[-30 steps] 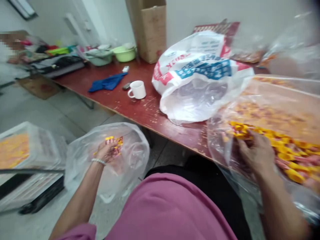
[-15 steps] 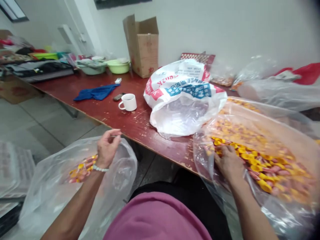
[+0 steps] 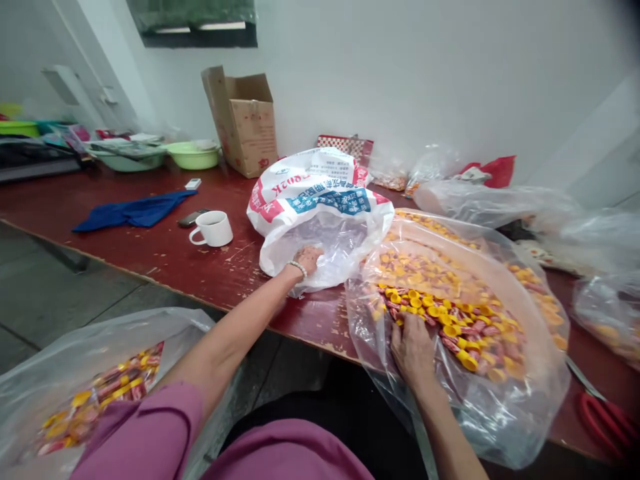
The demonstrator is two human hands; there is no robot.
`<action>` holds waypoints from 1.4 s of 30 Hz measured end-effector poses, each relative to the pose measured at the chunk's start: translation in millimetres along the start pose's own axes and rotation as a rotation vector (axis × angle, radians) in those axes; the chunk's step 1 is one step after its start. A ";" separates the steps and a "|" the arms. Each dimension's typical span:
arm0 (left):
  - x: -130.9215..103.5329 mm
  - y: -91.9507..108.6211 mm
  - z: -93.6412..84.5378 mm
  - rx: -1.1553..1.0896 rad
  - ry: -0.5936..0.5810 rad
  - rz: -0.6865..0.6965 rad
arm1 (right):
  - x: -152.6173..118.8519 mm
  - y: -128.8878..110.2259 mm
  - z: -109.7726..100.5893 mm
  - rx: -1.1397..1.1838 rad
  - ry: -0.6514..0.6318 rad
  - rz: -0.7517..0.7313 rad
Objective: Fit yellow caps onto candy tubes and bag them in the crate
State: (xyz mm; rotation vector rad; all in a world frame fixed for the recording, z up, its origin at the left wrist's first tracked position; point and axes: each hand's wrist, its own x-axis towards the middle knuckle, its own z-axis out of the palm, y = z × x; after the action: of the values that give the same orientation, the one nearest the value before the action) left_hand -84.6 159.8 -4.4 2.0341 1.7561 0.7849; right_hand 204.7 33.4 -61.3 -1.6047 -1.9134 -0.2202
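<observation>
My left hand [image 3: 309, 260], with a beaded bracelet at the wrist, reaches into the mouth of a white printed sack [image 3: 320, 180] holding clear plastic pieces; its fingers are partly lost against the plastic. My right hand [image 3: 413, 343] lies at the opening of a large clear bag [image 3: 500, 427] on the table, its fingertips among yellow and reddish pieces [image 3: 453, 323]; whether it grips one is hidden. Another clear bag [image 3: 185, 327] with similar pieces stands low at the left, below the table edge, partly behind my left arm.
On the red table [image 3: 150, 257] are a white mug [image 3: 214, 229], a dark phone-like object [image 3: 193, 218], a blue cloth [image 3: 135, 211], a cardboard box [image 3: 253, 133] and green basins [image 3: 193, 157]. Red-handled scissors [image 3: 605, 417] lie at the right edge, near more plastic bags [image 3: 613, 313].
My left hand has moved from above the low left bag into the white sack. My right hand stays at the large clear bag. The view has turned right.
</observation>
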 end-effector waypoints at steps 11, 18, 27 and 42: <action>-26.3 -6.2 -44.6 -0.460 0.112 -0.167 | 1.9 7.3 -3.5 0.121 0.074 0.111; -129.6 21.4 -49.0 -0.971 -0.056 -0.258 | 0.6 -65.2 -56.7 0.668 0.076 0.129; -193.7 66.5 -20.6 -1.241 -0.463 -0.272 | -14.7 -124.6 -73.9 0.902 -0.253 -0.023; -200.8 88.1 2.1 -1.551 -0.502 -0.411 | -19.8 -123.7 -69.2 0.629 -0.363 -0.270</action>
State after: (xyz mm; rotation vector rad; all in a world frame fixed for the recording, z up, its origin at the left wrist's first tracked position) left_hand -30.3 -52.3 8.4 0.6652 0.6768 0.9012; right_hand 114.8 -48.1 14.4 -1.0085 -2.1698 0.5524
